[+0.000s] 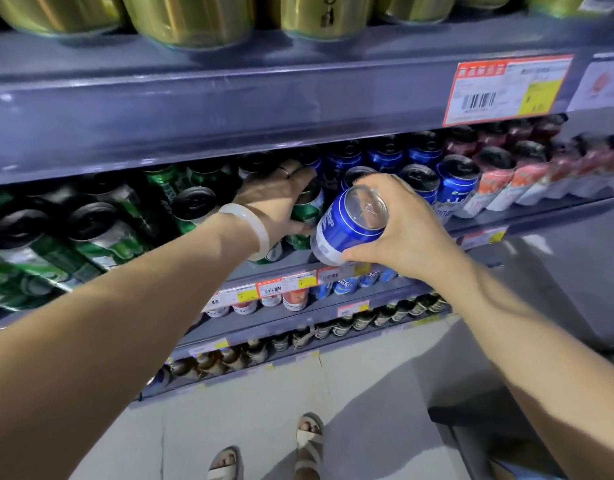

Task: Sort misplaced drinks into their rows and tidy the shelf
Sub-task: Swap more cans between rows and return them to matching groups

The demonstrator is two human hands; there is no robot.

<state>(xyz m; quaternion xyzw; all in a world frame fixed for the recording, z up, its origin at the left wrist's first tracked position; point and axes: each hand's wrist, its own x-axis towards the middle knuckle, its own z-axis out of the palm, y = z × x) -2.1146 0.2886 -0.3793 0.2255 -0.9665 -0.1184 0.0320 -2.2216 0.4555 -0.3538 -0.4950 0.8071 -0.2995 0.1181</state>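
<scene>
Shelf point(229, 109): a grey tiered store rack was seen, cans grouped by colour along the middle level, so that each kind kept its own row.
Green cans point(101, 233): these were ranked on the left part of that level.
Blue cans point(454, 181): these were ranked in the centre, just right of the green ones, pink cans beyond them.
Right hand point(402, 226): its fingers were curled round a blue can point(347, 226), which was held tilted in front of the shelf edge, likely for return to the blue row.
Left hand point(281, 199): its fingers were wrapped round a green can point(307, 209) at the boundary of the two rows, perhaps to shift it leftward; the grip was partly hidden.
</scene>
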